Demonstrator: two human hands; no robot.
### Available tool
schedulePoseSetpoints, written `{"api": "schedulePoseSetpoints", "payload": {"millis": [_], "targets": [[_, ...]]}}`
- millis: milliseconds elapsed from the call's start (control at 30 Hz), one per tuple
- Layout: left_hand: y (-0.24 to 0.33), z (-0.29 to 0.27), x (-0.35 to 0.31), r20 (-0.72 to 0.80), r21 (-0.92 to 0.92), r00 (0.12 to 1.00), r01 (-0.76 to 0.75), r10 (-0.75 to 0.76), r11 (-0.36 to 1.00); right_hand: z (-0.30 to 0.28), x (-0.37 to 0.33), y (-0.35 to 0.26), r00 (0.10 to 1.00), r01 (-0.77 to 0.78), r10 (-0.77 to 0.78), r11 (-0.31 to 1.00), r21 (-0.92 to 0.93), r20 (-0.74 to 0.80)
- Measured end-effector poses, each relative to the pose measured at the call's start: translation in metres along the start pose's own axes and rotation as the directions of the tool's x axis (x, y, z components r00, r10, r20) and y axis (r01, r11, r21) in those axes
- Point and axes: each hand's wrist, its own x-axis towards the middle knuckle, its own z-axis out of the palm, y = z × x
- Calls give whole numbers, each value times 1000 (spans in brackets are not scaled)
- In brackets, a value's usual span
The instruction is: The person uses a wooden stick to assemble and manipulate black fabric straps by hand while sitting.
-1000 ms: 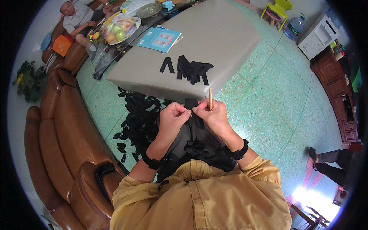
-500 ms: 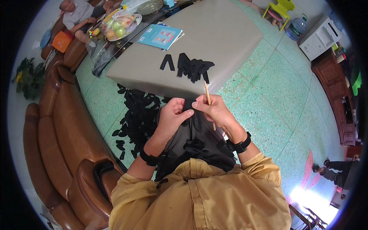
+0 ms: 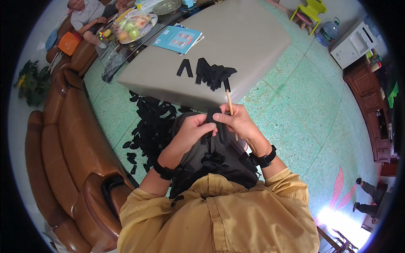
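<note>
Over the lap, above a dark cloth bag (image 3: 211, 160), both hands have drawn nearer the body than a second ago, so work on the piece continues. Left hand (image 3: 192, 130) pinches a small, flat black fabric strip (image 3: 212, 120); right hand (image 3: 238, 122) grips a thin wooden stick (image 3: 230, 105). Matching strips lie on the smooth grey desk (image 3: 253, 38).

The lower part of the thin stick (image 3: 230, 110) is being hidden by the right hand (image 3: 238, 123).
</note>
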Motion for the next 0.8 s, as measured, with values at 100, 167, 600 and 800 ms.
{"api": "schedulePoseSetpoints", "payload": {"millis": [100,167,600,800], "targets": [[2,-8,-3,32,-84,996,86,-83,993,-1,-2,1,999,-32,30,998,54,39],[1,-11,-4,36,-78,995,94,-92,993,10,-7,-6,999,-5,8,999,-54,40],[-10,-8,-4,48,276,999,-15,1,961,19,-17,13,970,134,-198,921,-365,-144],[-13,-16,-10,221,237,974,-10,-43,971,15,-22,1,982,101,-150,933,-345,-116]]}}
